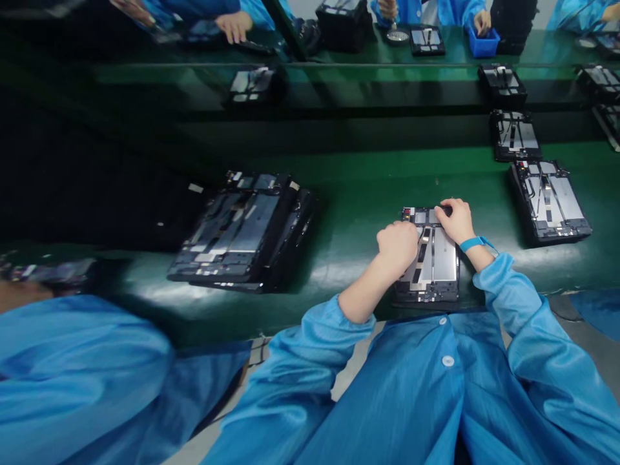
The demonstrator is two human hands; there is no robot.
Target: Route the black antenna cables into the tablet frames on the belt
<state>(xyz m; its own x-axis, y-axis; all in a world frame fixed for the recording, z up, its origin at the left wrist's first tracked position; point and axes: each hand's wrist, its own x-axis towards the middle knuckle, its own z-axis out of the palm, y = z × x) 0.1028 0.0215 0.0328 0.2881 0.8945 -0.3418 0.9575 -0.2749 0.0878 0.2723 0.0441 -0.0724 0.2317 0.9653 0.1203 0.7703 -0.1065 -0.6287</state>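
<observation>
An opened tablet chassis (436, 265) with silver plates and black parts lies flat on the green belt (358, 194) right in front of me. My left hand (398, 247) rests curled as a loose fist on its left side. My right hand (454, 218) presses with bent fingers on the chassis's top right corner; a blue band circles that wrist. Whether either hand pinches a small part is hidden by the fingers.
A stack of similar chassis (247, 232) lies to the left. More chassis (549, 200) (514, 134) sit to the right and behind. A co-worker's blue sleeve (82, 368) fills the lower left. Other people's hands (235, 26) work across the far bench beside a blue bin (483, 44).
</observation>
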